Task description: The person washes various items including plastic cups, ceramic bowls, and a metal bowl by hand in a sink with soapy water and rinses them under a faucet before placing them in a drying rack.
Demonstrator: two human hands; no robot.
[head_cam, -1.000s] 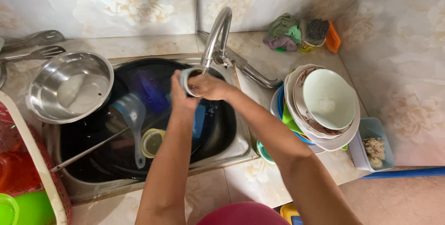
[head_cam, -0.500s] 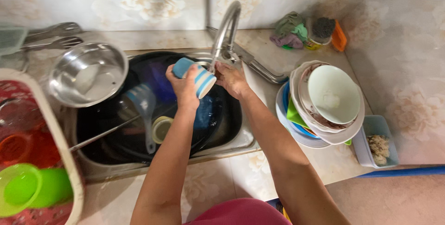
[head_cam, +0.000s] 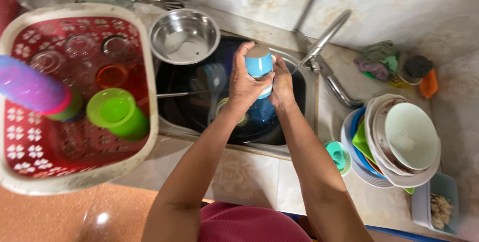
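A red-lined plastic dish basket (head_cam: 75,172) sits left of the black sink (head_cam: 174,102), holding a green plastic cup (head_cam: 117,115). A steel bowl (head_cam: 184,36) rests at the sink's back-left rim. Above the sink, the left hand (head_cam: 245,80) and right hand (head_cam: 282,83) both clasp a blue-and-white striped cup (head_cam: 259,65), upside down.

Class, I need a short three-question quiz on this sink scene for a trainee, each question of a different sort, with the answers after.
1. True or false: both hands are on the blue cup.
2. Which lies in the red drying basket? A) green cup B) a kettle C) a pan
3. What stands at the sink's back left corner?

Key: 1 true: left hand and right hand share the grip. 2 A. 3 the steel bowl.
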